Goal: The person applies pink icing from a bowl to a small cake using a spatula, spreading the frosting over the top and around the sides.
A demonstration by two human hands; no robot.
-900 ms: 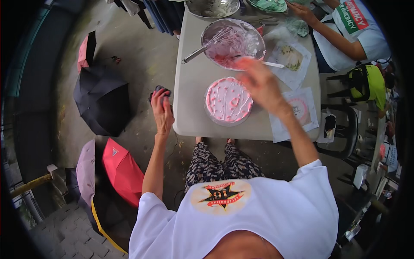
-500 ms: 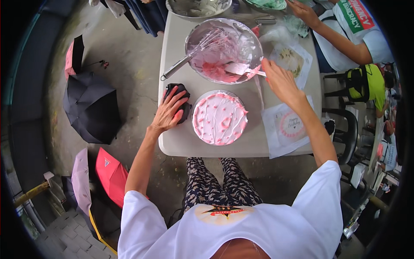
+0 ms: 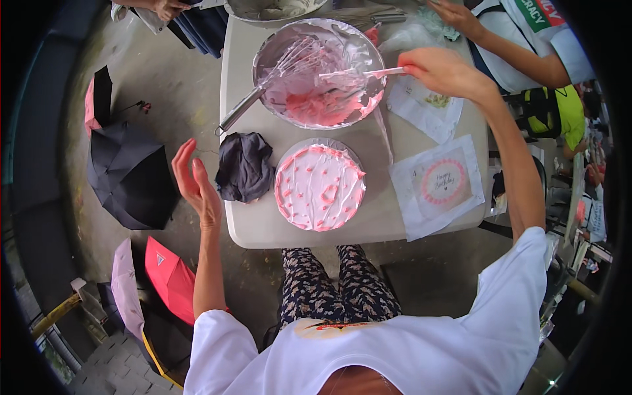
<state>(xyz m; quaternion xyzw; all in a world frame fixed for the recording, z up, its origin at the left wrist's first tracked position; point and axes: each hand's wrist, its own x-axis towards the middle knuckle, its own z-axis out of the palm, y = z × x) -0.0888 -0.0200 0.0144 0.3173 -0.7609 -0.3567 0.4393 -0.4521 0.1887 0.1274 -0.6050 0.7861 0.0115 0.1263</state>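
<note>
Single head-worn fisheye view, looking steeply down, table close below, edges bending outward

The mixing bowl was polished metal, glossy, its inner wall smeared with wet pink and white cream. The whisk lying in it was bright metal wire with a smooth metal handle. The spatula held in the right hand looked like smooth pale plastic, cream-coated. The cake carried a soft, ridged, slightly shiny frosting. The rag at its left was dark, matt, crumpled cloth. The printed sheet at the right was matt paper. The bench top was smooth, matt, off-white plastic.
</note>
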